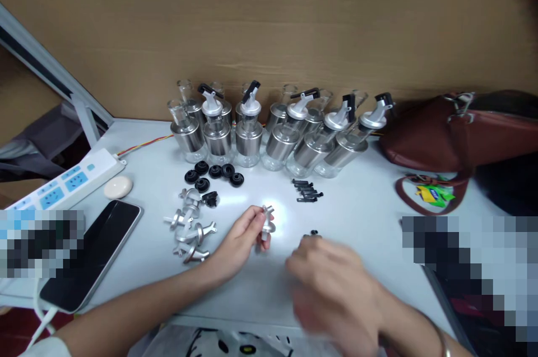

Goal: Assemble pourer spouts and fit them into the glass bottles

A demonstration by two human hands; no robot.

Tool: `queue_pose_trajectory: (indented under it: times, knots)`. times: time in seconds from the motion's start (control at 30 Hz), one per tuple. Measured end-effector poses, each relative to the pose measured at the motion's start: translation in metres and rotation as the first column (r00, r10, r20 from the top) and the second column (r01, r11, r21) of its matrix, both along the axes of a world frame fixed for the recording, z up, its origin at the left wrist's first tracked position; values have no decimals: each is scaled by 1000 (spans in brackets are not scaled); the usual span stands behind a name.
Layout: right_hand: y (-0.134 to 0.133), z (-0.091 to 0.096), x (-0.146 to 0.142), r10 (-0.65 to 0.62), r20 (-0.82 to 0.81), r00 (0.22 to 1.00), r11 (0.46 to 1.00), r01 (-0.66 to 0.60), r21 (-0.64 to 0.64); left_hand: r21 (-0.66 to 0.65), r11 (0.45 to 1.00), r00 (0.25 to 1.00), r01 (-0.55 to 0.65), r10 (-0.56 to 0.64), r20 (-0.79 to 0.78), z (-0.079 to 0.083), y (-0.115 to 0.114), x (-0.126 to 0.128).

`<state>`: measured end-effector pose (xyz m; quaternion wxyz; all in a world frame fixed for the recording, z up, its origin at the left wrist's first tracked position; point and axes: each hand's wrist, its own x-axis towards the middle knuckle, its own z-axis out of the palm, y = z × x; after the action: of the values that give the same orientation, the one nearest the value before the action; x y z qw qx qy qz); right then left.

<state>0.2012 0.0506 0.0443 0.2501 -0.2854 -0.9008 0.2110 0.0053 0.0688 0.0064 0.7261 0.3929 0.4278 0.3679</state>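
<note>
Left hand [241, 236] pinches metal spout [266, 222], long axis upright. Right hand [332, 284] just right of it, blurred, so I can't tell its grip; black plug [314, 232] at fingertips.

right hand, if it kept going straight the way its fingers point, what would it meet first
Likely the small black part just ahead of the right hand, then the black pegs further back; blur leaves depth unclear.
</note>
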Motion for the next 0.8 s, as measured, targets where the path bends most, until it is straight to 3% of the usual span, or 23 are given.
queue_pose_trajectory:
  times: [0.07, 0.13, 0.2, 0.27, 0.37, 0.53, 0.8]
  knots:
    - [29, 2, 4, -69, -63, 996, 991, 76, 109, -4, 1000, 1000, -2, 2, 4, 1, -1, -1]
    - [51, 9, 10, -201, -86, 976, 973, 210, 100, -6, 1000, 1000, -1, 1, 14, 2, -1, -2]
    - [64, 17, 18, -199, 97, 975, 966, 212, -151, -16, 1000, 999, 1, -1, 34, 3, 0, -2]
    - [68, 19, 26, -88, 227, 970, 924, 164, -345, -39, 999, 998, 7, -5, 62, 3, 1, -2]
    - [65, 16, 35, -3, 321, 947, 876, 157, -456, -78, 997, 996, 15, -7, 93, 2, 2, -2]
    - [60, 8, 36, -7, 386, 922, 869, 196, -453, -127, 992, 993, 22, -6, 119, 6, 3, -5]
    - [58, 6, 28, -11, 383, 923, 907, 170, -385, -149, 987, 992, 64, -48, 113, 13, 4, -7]
